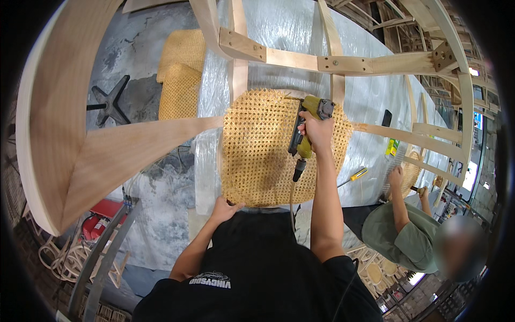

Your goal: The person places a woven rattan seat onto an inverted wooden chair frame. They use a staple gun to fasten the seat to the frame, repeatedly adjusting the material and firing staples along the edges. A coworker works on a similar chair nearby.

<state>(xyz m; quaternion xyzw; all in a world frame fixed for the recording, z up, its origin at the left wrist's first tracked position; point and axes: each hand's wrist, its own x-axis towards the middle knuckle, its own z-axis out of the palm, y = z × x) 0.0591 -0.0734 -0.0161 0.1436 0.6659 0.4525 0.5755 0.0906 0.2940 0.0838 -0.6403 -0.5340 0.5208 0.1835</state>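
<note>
A piece of woven cane webbing [257, 145], golden and open-meshed, lies spread over the wooden chair frame [289, 59] in front of me. My right hand [317, 131] is wrapped round the handle of an olive-green pneumatic staple gun [310, 107], whose nose is at the webbing's far edge. From the gun's base an air hose [292, 198] runs down toward me over the cane. At the near left edge of the webbing, my left hand [227, 208] grips the rim, thumb on top and the other fingers partly hidden.
Plastic film covers the worktable [370, 172]. A yellow-handled screwdriver [358, 174] lies right of the webbing. More cane sheets [181, 75] rest at the far left. A co-worker [410, 231] handles another cane piece at the right. Wooden frame legs [139, 142] reach out leftward.
</note>
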